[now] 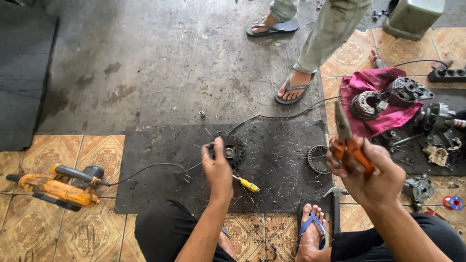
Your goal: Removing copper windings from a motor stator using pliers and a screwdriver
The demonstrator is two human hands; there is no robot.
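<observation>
We are squatting over a dark, scratched rubber mat [165,194] laid across patterned tan floor tiles [73,150] and bare grey concrete, and on it lies what we are working on: a round black toothed metal rotor with a shiny hub [234,153], near the mat's middle. Our left hand [217,170] rests on the rotor's near-left edge, fingers curled loosely against it, steadying rather than lifting. A thin grey wire [145,169] runs from just beside that hand toward the yellow and black power tool [58,187] lying on the tiles at far left.

Our right hand [374,177] is raised well clear of the mat, fingers clenched around the orange handles of a pair of grey-nosed pliers [348,145], the nose pointing up and away. We judge this the gripping stage: the part is pinned and the tool is ready but not yet applied. The next move would call for bringing the pliers down and across to the hub while the left hand keeps the rotor from turning.

Smaller things lie about: a ribbed metal ring [318,159] to the right on the mat, a small yellow-handled screwdriver [247,184] just beside our left wrist, and a magenta cloth [374,104] holding more machine parts. Another person's sandalled foot [292,90] stands beyond the mat.
</observation>
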